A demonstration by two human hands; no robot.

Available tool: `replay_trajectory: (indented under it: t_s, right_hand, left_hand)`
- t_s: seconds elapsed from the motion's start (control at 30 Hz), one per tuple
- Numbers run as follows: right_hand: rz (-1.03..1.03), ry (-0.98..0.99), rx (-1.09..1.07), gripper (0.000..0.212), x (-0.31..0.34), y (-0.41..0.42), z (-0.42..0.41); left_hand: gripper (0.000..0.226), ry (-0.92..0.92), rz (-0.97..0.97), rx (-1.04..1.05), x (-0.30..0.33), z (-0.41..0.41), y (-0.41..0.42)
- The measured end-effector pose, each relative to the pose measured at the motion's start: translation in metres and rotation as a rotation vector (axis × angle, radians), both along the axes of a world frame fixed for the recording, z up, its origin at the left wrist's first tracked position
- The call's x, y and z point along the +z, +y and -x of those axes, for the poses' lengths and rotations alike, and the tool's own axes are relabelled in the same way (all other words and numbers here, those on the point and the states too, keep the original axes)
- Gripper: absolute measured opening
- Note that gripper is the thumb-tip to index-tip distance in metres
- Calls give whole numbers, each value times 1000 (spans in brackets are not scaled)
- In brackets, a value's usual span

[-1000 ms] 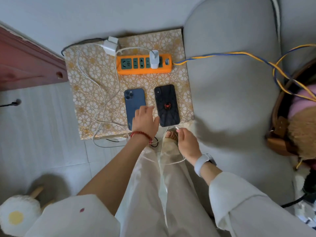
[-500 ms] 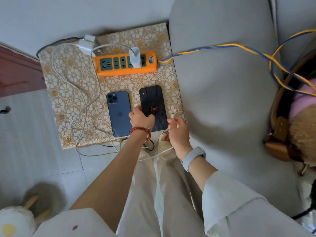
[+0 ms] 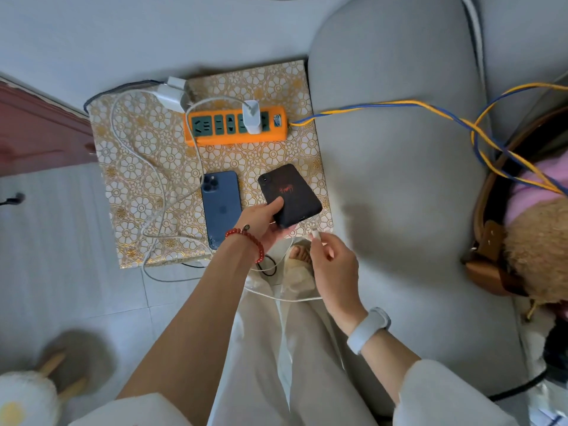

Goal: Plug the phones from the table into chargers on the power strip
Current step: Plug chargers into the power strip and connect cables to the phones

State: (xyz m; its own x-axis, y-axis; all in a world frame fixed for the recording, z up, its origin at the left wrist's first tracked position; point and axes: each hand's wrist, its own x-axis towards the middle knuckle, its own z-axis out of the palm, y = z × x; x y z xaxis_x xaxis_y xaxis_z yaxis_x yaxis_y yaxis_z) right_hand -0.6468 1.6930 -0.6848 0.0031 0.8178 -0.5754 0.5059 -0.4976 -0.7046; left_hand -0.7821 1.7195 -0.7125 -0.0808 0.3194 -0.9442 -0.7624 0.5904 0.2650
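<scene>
A black phone [image 3: 292, 192] with a red spider mark is lifted and tilted off the patterned table [image 3: 147, 167], gripped at its lower end by my left hand [image 3: 261, 219]. My right hand [image 3: 332, 262] pinches the white plug of a charging cable [image 3: 315, 233] just below the phone's bottom edge, apart from it. A blue phone [image 3: 221, 204] lies face down on the table to the left. The orange power strip [image 3: 235, 126] sits at the table's far side with one white charger [image 3: 252, 118] plugged in. A second white charger [image 3: 170, 93] lies loose behind the strip.
White cables [image 3: 135, 167] loop over the table's left half and hang off its near edge. A grey sofa [image 3: 399, 179] borders the table on the right, crossed by a blue-yellow cord [image 3: 384, 106]. A plush toy [image 3: 538, 250] sits far right; a slipper [image 3: 27, 398] lies bottom left.
My left hand moved from the blue phone to the black phone and lifted and tilted it. My right hand brought the cable plug up near the phone's bottom edge.
</scene>
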Motion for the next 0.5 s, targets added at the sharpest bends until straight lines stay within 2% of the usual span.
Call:
replay_trajectory:
  t_s: [0.1, 0.33, 0.5]
  right_hand:
    - [-21, 21, -25, 17, 10, 1, 8]
    - [-11, -115, 93, 25, 15, 25, 16]
    - [7, -129, 104, 27, 15, 21, 14]
  left_hand:
    - [12, 8, 5, -21, 2, 0, 3]
    - [11, -5, -10, 11, 9, -4, 5]
    - [11, -1, 6, -8, 13, -6, 5]
